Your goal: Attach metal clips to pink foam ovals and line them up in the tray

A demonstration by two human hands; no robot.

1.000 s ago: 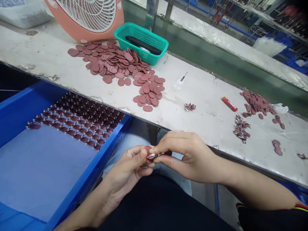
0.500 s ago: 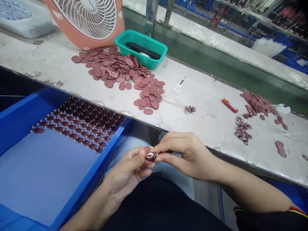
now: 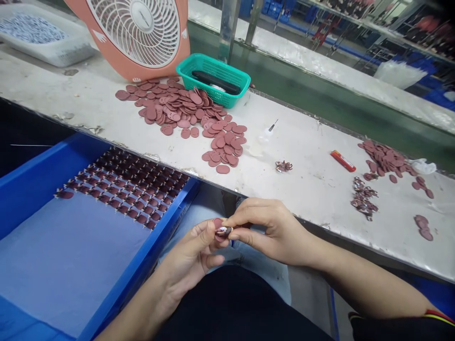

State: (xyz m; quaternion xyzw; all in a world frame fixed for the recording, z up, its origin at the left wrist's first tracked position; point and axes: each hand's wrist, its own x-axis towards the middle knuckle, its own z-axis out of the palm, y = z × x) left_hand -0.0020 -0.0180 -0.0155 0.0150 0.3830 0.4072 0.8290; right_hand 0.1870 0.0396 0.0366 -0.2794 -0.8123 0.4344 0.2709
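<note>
Long scuffed white workbench runs across the factory floor, green conveyor belt behind it. Blue tray lower left, pink fan and teal basket up top beside a heap of maroon ovals. Left hand and right hand both pinch one small maroon oval over the lap, just below the bench edge.

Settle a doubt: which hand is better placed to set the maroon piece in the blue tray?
Left, probably: the left hand grips the small maroon oval piece and lies next to the blue plastic tray; the right hand lies farther.
</note>
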